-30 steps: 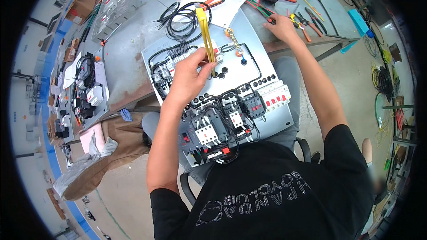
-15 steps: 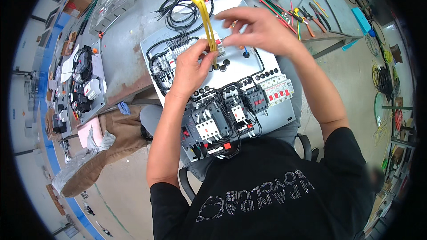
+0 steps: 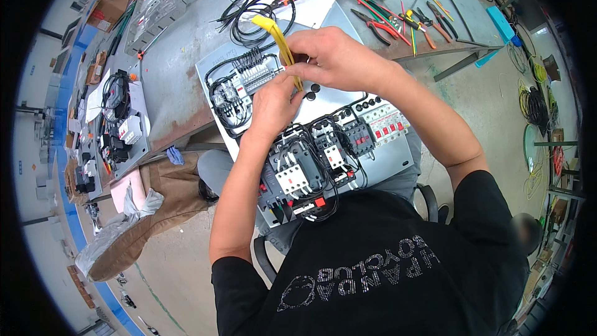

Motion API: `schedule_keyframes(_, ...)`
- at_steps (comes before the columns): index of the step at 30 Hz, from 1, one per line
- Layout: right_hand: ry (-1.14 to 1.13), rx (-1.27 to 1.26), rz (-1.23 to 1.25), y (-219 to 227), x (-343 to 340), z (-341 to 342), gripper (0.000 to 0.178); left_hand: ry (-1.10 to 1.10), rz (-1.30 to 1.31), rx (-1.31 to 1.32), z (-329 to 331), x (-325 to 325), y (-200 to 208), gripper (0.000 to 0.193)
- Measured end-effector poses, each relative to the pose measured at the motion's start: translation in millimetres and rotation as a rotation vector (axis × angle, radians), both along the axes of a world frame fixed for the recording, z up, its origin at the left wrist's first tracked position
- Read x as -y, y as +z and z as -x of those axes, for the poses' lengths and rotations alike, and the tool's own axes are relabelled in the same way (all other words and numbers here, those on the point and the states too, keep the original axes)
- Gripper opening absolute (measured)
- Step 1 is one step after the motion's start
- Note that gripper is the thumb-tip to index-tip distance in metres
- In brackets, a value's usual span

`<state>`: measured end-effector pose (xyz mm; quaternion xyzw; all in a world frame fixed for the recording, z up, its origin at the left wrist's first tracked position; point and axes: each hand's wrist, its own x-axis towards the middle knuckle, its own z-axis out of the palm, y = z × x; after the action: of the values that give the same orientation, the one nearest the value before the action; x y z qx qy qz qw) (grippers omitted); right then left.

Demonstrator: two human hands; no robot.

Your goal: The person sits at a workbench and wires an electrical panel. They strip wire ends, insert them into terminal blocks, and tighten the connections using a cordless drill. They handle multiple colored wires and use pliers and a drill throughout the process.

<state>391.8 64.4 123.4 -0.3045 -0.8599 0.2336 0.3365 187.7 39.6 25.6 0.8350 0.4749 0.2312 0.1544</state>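
A bundle of yellow wires, bent over at its top, stands up from the middle of a white mounting panel. My left hand pinches its lower part close to the panel's black-rimmed holes. Just above, my right hand closes round the same bundle, its fingertips partly hidden behind the wires. Nearer to me on the panel sit contactors with black wiring and a row of breakers with red levers. Terminal blocks with black wires line the panel's far left part.
The panel leans from my lap onto a grey metal table. Coiled black cable, white paper, red-handled pliers and further hand tools lie beyond it. At the left, another panel carries electrical parts.
My right hand has come in from the right and closed on the yellow wires. The bundle's top has tipped slightly left and lower. My left hand stays at its base.
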Motion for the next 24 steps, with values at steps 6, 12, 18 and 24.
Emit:
schedule_keyframes(6, -0.012, 0.019, 0.032, -17.6, 17.6, 4.2, 0.022, 0.032, 0.204, 0.068, 2.8, 3.0, -8.1, 0.023)
schedule_keyframes(12, -0.199, 0.259, 0.122, -71.4, 31.6, 1.7, 0.021, 0.070, 0.613, 0.768, 36.8, 10.2, -3.9, 0.029)
schedule_keyframes(18, -0.191, 0.242, 0.262, -107.0, 30.9, 5.9, 0.026, 0.046, 0.754, 0.782, 20.4, 19.6, 21.8, 0.025)
schedule_keyframes(24, -0.145, 0.201, 0.496, -94.6, 36.1, 2.1, 0.030, 0.095, 0.798, 0.887, 7.6, 20.4, -5.9, 0.018)
